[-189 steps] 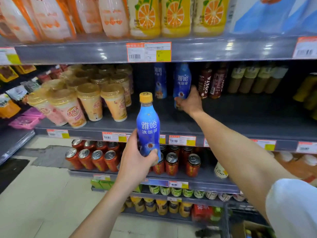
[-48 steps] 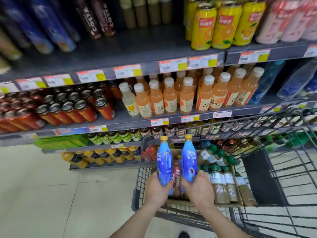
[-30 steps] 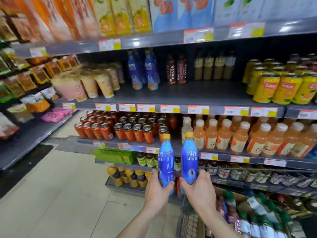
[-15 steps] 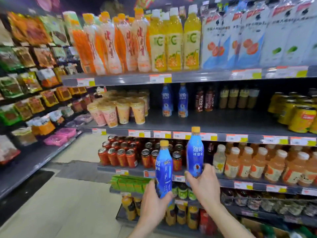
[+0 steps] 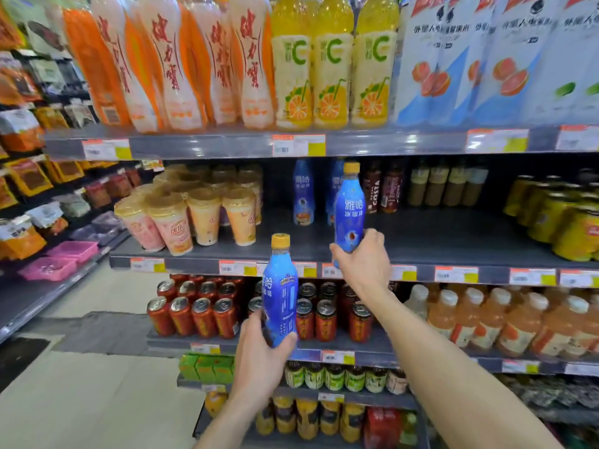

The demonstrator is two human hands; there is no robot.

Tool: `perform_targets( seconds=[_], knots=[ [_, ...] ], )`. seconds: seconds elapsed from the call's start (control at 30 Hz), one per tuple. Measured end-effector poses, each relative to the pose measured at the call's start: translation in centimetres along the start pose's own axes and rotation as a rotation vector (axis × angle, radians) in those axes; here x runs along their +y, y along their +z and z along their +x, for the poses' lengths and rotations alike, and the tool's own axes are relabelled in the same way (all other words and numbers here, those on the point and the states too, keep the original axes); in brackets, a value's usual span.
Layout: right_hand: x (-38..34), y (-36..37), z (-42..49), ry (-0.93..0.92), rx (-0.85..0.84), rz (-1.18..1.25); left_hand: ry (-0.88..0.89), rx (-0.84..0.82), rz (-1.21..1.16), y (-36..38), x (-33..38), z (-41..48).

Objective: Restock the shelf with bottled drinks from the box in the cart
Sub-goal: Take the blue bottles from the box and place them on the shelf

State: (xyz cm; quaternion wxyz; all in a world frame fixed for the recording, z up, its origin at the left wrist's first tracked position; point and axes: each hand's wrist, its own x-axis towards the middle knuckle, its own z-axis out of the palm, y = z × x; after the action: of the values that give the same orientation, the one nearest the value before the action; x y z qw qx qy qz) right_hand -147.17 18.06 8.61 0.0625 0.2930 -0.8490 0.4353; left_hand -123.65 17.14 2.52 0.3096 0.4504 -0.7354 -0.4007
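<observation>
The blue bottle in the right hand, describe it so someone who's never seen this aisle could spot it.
Find the dark shelf below the tall orange-juice bottles. Over its front edge the right hand grips a blue bottle with a yellow cap, white characters facing out. It is raised off the shelf, unlike the matching bottles behind.

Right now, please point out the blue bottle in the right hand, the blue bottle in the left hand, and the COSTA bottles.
Blue bottle in right hand (image 5: 349, 210): head view, label middle.
Blue bottle in left hand (image 5: 280, 293): head view, label middle.
COSTA bottles (image 5: 372, 192): head view, left bottle's label.

Left hand (image 5: 259, 361) low, right hand (image 5: 363, 260) raised, both gripping.
</observation>
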Motion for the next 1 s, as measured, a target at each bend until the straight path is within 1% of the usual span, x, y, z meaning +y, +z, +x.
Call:
perform_targets(
  seconds=[0.13,0.27,0.37,0.63,0.83,1.0],
  knots=[
    [-0.3,2.3,4.2,0.005,0.003,-0.002,0.028,0.035,0.033,0.1,1.0,3.9],
    [-0.2,4.4,6.7,0.051,-0.008,-0.007,0.040,0.061,0.097,0.4,1.7,7.5],
    [0.5,5.5,7.5,0.054,-0.016,0.011,0.030,0.071,0.095,0.8,2.4,9.3],
    [1.4,6.8,9.0,0.012,-0.024,0.020,0.139,0.096,0.082,2.0,4.7,14.1],
    [2.7,6.4,9.1,-0.002,-0.090,-0.097,0.156,0.087,0.048,3.3,6.6,19.2],
    [3.1,6.6,9.8,-0.041,-0.155,-0.129,0.162,0.121,0.032,4.1,7.8,22.0]
  ],
)
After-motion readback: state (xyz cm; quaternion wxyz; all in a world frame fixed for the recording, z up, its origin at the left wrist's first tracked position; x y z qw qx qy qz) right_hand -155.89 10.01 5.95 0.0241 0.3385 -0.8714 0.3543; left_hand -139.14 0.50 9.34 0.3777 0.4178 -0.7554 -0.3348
